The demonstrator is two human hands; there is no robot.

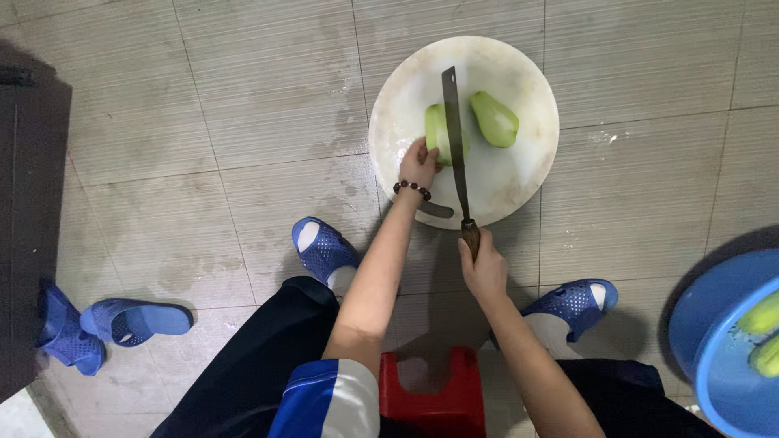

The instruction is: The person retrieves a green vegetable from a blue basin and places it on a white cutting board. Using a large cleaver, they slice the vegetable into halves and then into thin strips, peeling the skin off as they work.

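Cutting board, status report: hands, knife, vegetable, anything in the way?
Left hand steadies green vegetable half. Right hand grips knife, blade on that half. Second half lies apart on white board; nothing blocks.

green gourd halves on the round white cutting board (519,174): 2, at 12 o'clock (439,130) (495,118) | long knife (454,138): 1 | blue slippers: 4, two worn (323,247) (578,300), two loose at 9 o'clock (134,319) (65,332) | red stool (434,397): 1 | blue basin (714,341): 1, at 4 o'clock
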